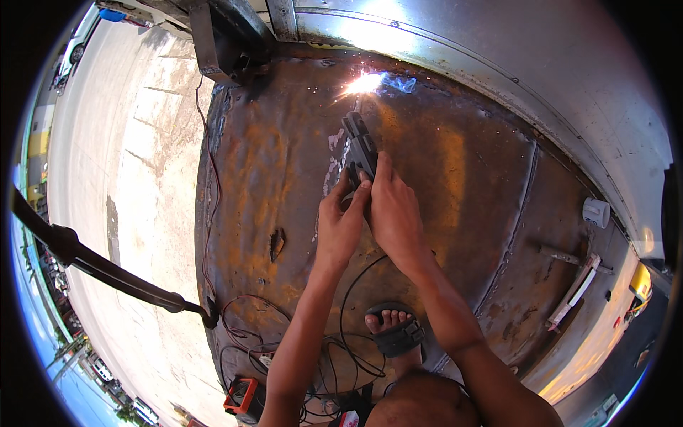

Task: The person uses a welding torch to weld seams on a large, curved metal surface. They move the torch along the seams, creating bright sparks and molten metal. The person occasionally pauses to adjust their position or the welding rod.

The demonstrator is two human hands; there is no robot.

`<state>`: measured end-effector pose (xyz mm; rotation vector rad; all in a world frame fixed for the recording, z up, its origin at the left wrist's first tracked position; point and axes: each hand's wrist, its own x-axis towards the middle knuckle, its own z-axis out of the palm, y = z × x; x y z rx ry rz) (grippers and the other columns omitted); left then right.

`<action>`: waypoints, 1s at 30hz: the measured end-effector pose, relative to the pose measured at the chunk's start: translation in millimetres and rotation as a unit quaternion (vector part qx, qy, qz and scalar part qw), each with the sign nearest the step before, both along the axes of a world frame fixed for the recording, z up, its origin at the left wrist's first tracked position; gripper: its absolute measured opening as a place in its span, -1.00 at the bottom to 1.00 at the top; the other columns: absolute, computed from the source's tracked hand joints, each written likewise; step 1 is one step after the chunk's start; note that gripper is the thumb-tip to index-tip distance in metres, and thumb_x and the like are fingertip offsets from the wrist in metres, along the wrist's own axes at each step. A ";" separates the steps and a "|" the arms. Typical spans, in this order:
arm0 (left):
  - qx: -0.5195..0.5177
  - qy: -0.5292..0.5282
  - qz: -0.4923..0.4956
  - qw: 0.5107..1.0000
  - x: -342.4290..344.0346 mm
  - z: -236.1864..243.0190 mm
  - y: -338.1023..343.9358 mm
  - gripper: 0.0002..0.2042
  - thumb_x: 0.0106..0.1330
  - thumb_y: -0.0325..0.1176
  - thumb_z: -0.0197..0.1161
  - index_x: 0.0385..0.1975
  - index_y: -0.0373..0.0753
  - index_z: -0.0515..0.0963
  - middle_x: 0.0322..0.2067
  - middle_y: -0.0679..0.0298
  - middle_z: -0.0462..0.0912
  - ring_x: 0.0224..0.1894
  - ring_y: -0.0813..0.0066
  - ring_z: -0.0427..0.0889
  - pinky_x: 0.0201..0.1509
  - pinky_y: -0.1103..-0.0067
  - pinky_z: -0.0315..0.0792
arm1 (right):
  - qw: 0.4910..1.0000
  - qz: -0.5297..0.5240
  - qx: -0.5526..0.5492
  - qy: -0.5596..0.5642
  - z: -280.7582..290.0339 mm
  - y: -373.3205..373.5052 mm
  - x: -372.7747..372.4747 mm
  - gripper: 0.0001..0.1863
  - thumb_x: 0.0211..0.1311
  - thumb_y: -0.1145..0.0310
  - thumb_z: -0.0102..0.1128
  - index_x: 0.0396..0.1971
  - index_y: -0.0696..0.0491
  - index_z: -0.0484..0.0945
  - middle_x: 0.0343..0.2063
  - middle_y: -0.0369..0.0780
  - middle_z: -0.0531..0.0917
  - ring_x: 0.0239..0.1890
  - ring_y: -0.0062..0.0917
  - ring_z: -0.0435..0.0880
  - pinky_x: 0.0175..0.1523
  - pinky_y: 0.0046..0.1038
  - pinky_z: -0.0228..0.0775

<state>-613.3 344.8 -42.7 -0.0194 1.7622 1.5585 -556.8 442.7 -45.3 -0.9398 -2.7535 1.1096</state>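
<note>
Bare-handed welding on a rust-brown metal plate [249,178]; clock directions are taken from the black holder [361,148], at upper centre. The right grip [393,206] is closed around the holder; the left grip [343,213] is closed on it too, thumb and fingers curled about its lower end. From the holder a thin rod [358,106] points to 12 o'clock, where its tip is lost in a bright arc [366,83] with sparks and bluish smoke, near the foot of the metal wall [462,43]. A cup [596,213] lies between 3 and 4 o'clock, a pale bar [575,290] at 4, a sandalled foot [398,334] near 6, looped cable [341,302] at 6, an orange-and-black box [244,396] at 7.
</note>
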 end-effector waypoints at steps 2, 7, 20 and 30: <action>0.005 0.000 0.002 1.000 0.1 0.0 0.0 -0.62 0.56 -0.30 0.22 0.21 -0.45 0.54 -0.09 0.31 0.70 -0.08 0.69 0.53 0.04 0.65 0.44 | 1.000 0.002 -0.009 -0.005 0.5 0.4 -0.2 -0.52 0.46 0.45 0.09 0.23 0.37 0.20 -0.09 0.23 0.64 -0.19 0.14 0.74 -0.18 0.02 0.63; 0.025 -0.002 0.010 1.000 1.2 0.9 0.4 -0.65 0.57 -0.31 0.21 0.19 -0.43 0.56 -0.10 0.34 0.70 -0.09 0.71 0.51 0.04 0.65 0.43 | 1.000 0.001 -0.016 -0.016 3.0 0.2 -1.2 -0.49 0.43 0.48 0.11 0.24 0.37 0.18 -0.08 0.25 0.63 -0.18 0.15 0.74 -0.17 0.03 0.64; 0.027 -0.010 0.008 1.000 1.0 0.6 0.1 -0.63 0.56 -0.34 0.21 0.23 -0.46 0.53 -0.09 0.32 0.70 -0.07 0.71 0.53 0.04 0.65 0.45 | 1.000 0.002 -0.010 -0.015 1.5 0.9 -1.7 -0.50 0.41 0.51 0.12 0.23 0.38 0.19 -0.14 0.25 0.64 -0.20 0.14 0.75 -0.23 -0.01 0.67; 0.028 -0.004 0.001 1.000 0.1 -0.6 -1.2 -0.62 0.56 -0.34 0.21 0.24 -0.45 0.52 -0.09 0.31 0.70 -0.07 0.72 0.54 0.04 0.65 0.46 | 1.000 0.003 -0.022 -0.011 3.2 0.4 -1.6 -0.52 0.49 0.43 0.08 0.24 0.38 0.20 -0.12 0.25 0.64 -0.19 0.16 0.74 -0.20 0.03 0.65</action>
